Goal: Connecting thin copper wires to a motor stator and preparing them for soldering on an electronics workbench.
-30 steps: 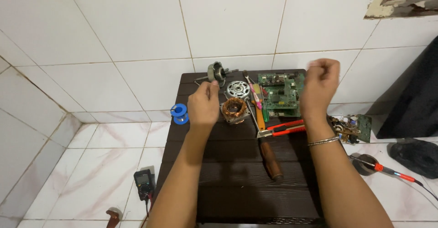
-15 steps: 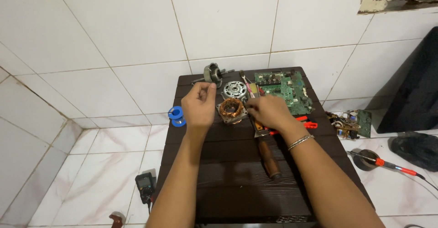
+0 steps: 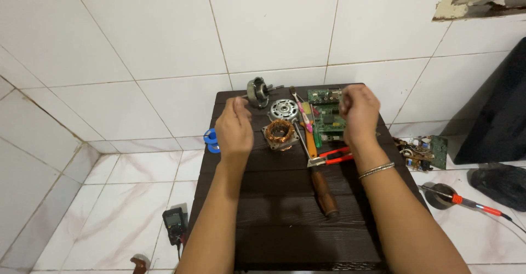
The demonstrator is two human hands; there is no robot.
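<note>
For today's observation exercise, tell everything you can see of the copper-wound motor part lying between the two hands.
The stator is a squarish metal frame, grey at its corners, with orange-brown copper wire wound in a ring round an open middle. It lies flat on the dark table, opening upward, below a round silver motor cover. The left hand and right hand hover on either side, neither touching it. A yellow-handled tool lies just to its right; whether they touch is unclear.

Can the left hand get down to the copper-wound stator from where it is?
Probably yes. The left hand hovers just beside the stator, whose top is uncovered, with nothing between them.
</note>
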